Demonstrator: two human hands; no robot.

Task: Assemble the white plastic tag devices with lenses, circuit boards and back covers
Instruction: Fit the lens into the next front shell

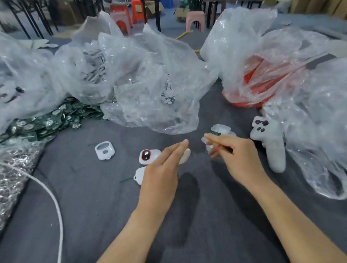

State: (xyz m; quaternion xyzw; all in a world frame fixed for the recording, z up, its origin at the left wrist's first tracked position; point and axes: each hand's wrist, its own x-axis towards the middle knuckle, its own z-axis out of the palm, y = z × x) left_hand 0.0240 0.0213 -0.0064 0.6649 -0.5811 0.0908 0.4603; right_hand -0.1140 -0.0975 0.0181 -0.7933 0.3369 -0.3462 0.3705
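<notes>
**Right hand holds a small part, left hand reaches flat over loose shells**

The landmark is the dark-lensed tag (148, 155), a white shell with a red ring round its lens, lying on the grey tabletop (197, 223).

The left hand (163, 168) hovers just right of that tag with its fingers (178, 147) straight and relaxed, gripping nothing. It partly covers a white back cover (139, 174) just nearer the person than the tag. I judge it is flat and low so it can steady or sweep in the next shell.

Further right of the tag, the right hand (233, 155) has its fingers curled, pinching a small translucent part (206, 142) at the fingertips. It is likely a lens, held up clear of the cloth for fitting. What it is exactly is too blurred to tell. A clear piece (220, 129) lies just beyond that hand.

Left of the tag, well apart, sits an empty white frame (105, 150) with its opening upward. Beyond and left of it is a heap of green circuit boards (48, 123).

Crumpled clear plastic bags (150, 87) crowd the far side of the tag, and a red bag (256, 82) shows inside one of them. A white paw-shaped item (273, 145) lies far right, and a white cable (56, 202) curves near left. The bag edges hang close to the working spot and could snag a reach for boards.
</notes>
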